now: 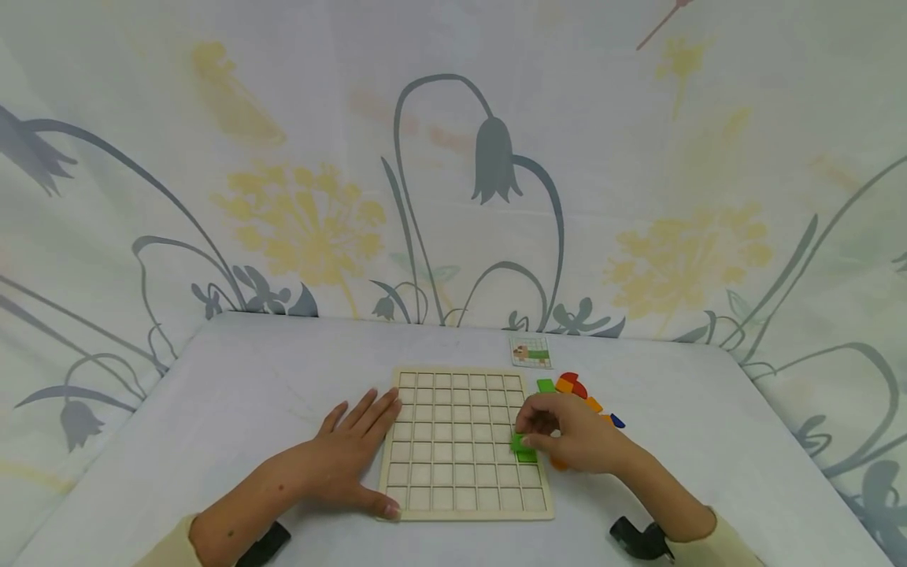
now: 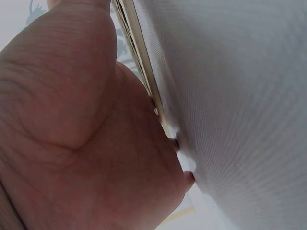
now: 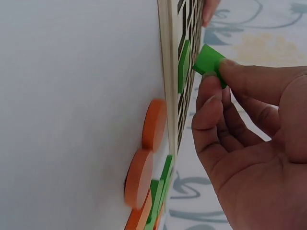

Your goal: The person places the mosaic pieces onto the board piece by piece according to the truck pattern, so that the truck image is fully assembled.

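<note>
And it's the R hand (image 1: 575, 433), right of ctr in the head view, thumb and fingers clamped on a small green block (image 3: 207, 59)! Block's over the right side of the grid board (image 1: 453, 516), tilted; can't tell if its edge touches the board. Right wrist view has it upper ctr-right, pinched at the tips, w/ a second green piece (image 3: 183, 69) on the board just beside it.

Over to the L hand (image 1: 346, 465), left of ctr: laid flat, fingers straight and a bit apart, gripping nothing, fingertips at the board's left edge, thumb at its lower left corner. Left wrist view is mostly palm, w/ the board's edge running down from top ctr.

Board itself sits lower ctr, rows of pale square cells. Right of it, partly behind the R hand, the loose pieces: red pieces (image 1: 570, 378), a blue piece (image 1: 618, 421), a loose green piece (image 1: 546, 385), plus orange ones. Right wrist view, lower ctr: two orange discs (image 3: 154, 125), one nr the board's edge, more green and orange at the bottom.

Pic card (image 1: 531, 353) lies just above the board's upper right corner, brown-and-green figure on it. White table (image 1: 283, 370) underneath, flower-print backdrop (image 1: 439, 197) across the top half.
</note>
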The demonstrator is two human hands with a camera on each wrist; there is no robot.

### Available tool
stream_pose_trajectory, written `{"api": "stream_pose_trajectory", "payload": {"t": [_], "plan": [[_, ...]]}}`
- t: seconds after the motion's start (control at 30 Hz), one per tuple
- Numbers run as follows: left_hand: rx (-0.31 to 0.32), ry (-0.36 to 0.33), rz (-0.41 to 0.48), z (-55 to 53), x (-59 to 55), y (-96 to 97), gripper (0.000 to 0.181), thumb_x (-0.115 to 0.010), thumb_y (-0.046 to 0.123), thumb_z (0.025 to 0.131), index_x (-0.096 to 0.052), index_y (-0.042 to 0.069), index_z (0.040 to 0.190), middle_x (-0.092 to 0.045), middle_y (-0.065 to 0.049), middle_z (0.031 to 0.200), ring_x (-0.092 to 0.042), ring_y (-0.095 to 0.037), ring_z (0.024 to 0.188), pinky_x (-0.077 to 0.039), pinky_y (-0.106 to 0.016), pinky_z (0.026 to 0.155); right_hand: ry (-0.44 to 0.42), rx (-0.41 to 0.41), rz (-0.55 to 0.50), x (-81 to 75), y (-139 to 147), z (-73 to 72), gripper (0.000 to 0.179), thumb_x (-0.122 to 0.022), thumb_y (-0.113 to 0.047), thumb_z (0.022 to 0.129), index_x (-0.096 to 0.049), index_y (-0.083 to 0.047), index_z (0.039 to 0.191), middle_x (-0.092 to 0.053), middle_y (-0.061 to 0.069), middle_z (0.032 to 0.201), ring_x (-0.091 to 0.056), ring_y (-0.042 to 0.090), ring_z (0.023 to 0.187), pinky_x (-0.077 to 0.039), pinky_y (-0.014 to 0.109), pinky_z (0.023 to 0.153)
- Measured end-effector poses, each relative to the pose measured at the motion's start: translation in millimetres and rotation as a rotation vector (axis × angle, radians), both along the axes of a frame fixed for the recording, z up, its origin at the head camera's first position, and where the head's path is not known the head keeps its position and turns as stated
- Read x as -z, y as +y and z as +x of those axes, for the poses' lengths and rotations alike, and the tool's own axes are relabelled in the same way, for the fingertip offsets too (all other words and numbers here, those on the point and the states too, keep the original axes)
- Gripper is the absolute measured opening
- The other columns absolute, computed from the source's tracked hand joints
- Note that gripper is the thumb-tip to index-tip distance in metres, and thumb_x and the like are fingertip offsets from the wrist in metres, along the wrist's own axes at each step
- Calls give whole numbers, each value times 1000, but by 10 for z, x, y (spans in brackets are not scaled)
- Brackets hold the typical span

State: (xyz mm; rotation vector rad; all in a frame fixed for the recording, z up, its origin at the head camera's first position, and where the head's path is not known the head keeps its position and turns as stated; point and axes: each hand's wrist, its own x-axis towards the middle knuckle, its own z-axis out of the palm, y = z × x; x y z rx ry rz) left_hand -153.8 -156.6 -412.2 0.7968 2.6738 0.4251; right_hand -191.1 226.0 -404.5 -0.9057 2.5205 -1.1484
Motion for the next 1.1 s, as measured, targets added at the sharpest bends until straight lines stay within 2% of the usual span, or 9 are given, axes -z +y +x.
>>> {"api": "stream_pose_trajectory", "payload": {"t": [0.2, 0.53, 0.73, 0.93, 1.1], "plan": [[2, -11, 10, 1, -10, 4, 138, -70, 86, 78, -9, 6, 171, 2, -9, 180, 6, -38, 164, -3, -70, 125, -27, -15, 43, 2, -142, -53, 9, -79, -15, 97, -72, -19, 100, -69, -7, 94, -64, 12, 84, -55, 25, 78], [-3, -7, 6, 0, -19, 12, 138, -72, 85, 77, -9, 6, 171, 1, -9, 180, 4, -38, 164, -4, -70, 125, -11, -23, 73, -42, -214, -77, 6, -79, -13, 97, -74, -14, 100, -68, -7, 91, -60, 10, 78, -52, 24, 71], [-2, -15, 15, -19, 39, -6, 139, -70, 87, 76, -9, 7, 171, 2, -8, 180, 6, -37, 164, -3, -71, 125, -22, -37, 69, -29, -203, -70, 6, -80, -13, 96, -78, -16, 100, -69, -6, 93, -58, 11, 78, -49, 23, 70], [20, 13, 51, -35, 118, -33, 139, -69, 89, 76, -10, 6, 171, 2, -8, 180, 6, -40, 164, -1, -72, 123, -4, -62, 74, 1, -187, -88, 9, -80, -11, 96, -80, -19, 100, -69, -8, 94, -59, 9, 81, -51, 23, 72], [17, 5, 30, -32, 83, -25, 138, -69, 88, 77, -9, 6, 171, 3, -8, 180, 6, -38, 164, -2, -71, 124, 5, -89, 62, 28, -185, -113, 12, -81, -10, 94, -80, -20, 99, -68, -7, 91, -60, 9, 80, -52, 23, 71]]}}
